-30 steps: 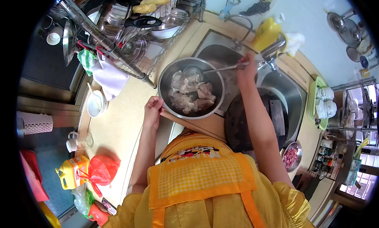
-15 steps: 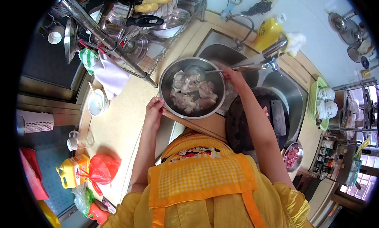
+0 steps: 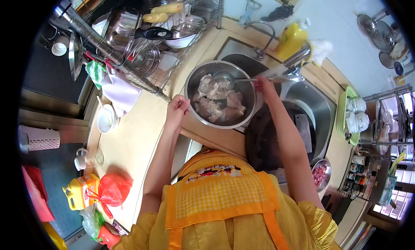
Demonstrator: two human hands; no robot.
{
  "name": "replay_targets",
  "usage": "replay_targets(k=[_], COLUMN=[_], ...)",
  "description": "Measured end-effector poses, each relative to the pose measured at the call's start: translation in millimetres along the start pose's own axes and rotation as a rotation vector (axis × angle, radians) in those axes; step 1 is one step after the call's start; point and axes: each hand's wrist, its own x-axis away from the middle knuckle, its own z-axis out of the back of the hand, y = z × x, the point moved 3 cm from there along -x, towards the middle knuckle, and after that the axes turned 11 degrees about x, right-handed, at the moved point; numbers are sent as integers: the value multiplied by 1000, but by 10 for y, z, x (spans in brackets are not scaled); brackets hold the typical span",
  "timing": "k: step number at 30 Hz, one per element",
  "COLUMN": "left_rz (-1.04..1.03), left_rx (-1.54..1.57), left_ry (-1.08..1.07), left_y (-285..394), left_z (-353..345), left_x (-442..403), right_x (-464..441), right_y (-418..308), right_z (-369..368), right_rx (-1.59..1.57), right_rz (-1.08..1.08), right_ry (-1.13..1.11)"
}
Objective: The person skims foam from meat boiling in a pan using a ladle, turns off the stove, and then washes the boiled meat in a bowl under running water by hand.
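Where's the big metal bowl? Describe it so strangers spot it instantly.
Find the metal sink. Overlapping its left edge, a large metal bowl is between left hand and right hand. Unlike the small bowl of red meat, it holds pale meat chunks and a ladle.

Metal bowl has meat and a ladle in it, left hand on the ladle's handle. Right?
One slip: the hand on the handle is the right hand. The head view shows the left hand at the rim of the metal bowl. The ladle is in there with the meat, as you say.
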Motion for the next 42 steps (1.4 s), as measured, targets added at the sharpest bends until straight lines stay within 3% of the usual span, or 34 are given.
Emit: replay_targets(k=[5,12,18,21,27,31,35,36,39,42], left_rz=[89,290,432,448,408,372,300,284,246,262], left_rx=[8,-48,-69,-85,-45,-66,-179,-229,-221,-207], left_ry=[-84,-110,-263,-296,-339,-379,-436,-432,-402,-346], left_y=[-258,-588,-758,-816,-898,-885,-894,-846,-761,-679], left_z=[-223,-614,-929,-1049,-1120,-1187,-1359,-1405,-1445,-1313], left_x=[-498,-980,-1234,-1260,-1418,-1401,-1455,-1486,-1657,-1726], right_x=[53,506,791,613,851,1238,1318,1203,1077,985], right_y=[-226,-481,-597,-250,-458,-712,-776,-644,-648,-552], right_z=[415,773,1060,1380,1176,969,1059,1184,1195,986], right_rx=[57,244,396,581,790,983,867,877,732,654], right_rz=[56,148,55,37,247,246,146,285,153,293], right_ry=[57,325,430,590,559,629,570,630,563,646])
